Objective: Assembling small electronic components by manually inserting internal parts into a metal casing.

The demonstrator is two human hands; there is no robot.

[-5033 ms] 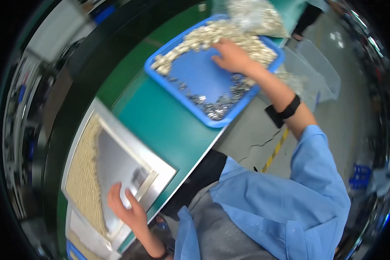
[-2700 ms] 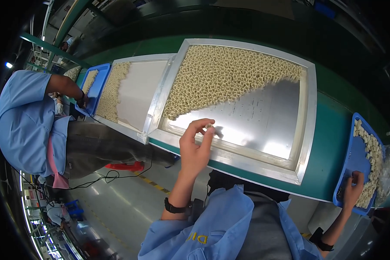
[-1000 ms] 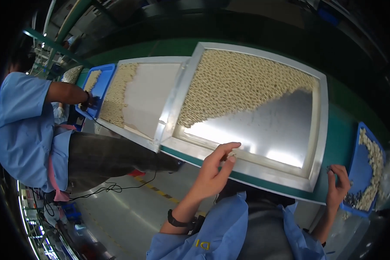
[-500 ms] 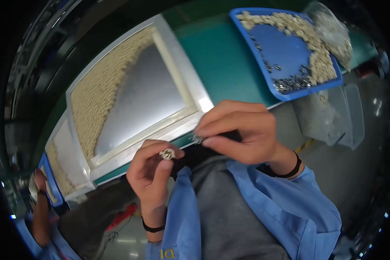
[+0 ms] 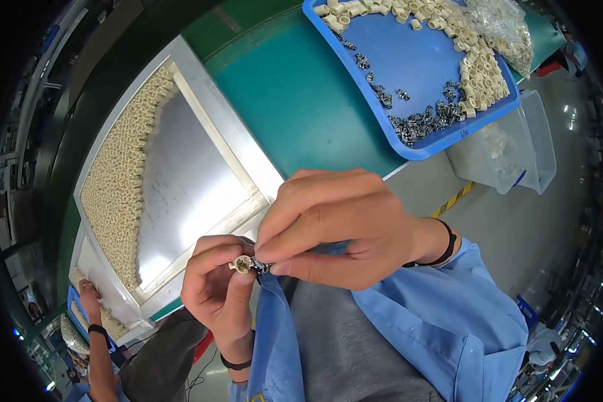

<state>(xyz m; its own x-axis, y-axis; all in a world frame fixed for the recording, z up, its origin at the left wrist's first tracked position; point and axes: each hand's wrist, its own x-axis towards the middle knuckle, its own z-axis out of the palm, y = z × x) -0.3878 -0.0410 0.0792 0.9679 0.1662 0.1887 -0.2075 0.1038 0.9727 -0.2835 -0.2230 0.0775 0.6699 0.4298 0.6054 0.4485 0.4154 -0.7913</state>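
In the head view, a cream ring-shaped piece (image 5: 243, 264) is pinched between thumb and fingers in the grip of the left hand (image 5: 214, 295). A small metal part (image 5: 260, 266) is pinched in the narrow grip of the right hand (image 5: 345, 231), just beside the piece. Both are held off the green desk (image 5: 301, 107), between a metal frame (image 5: 231, 117) and the person's torso (image 5: 335, 335).
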